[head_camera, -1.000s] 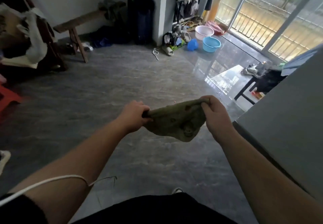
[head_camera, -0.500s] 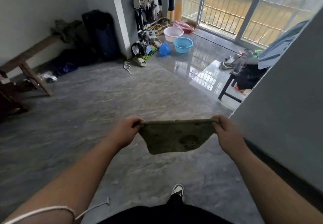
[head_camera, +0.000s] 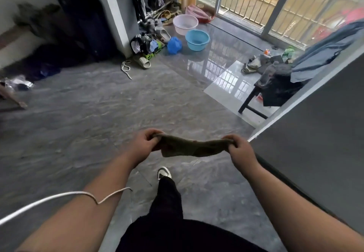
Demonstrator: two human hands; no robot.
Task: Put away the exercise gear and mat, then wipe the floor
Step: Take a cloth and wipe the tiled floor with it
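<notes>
A dull green cloth (head_camera: 194,148) is stretched between both my hands at waist height above the grey floor (head_camera: 82,125). My left hand (head_camera: 144,143) grips its left end with curled fingers. My right hand (head_camera: 239,149) grips the right end the same way. The cloth is bunched into a narrow band and sags slightly in the middle. My leg and a white shoe (head_camera: 164,173) show below it.
A grey wall (head_camera: 315,145) stands close on my right. A black stool (head_camera: 273,92) heaped with clothes sits ahead right. A blue basin (head_camera: 197,40), a white basin (head_camera: 185,24), a slipper (head_camera: 142,62) and dark bags (head_camera: 78,27) line the far side.
The cloth hung spread flat between my hands; now it is gathered into a narrow band. The view has swung further right toward the window, and my foot has stepped forward.
</notes>
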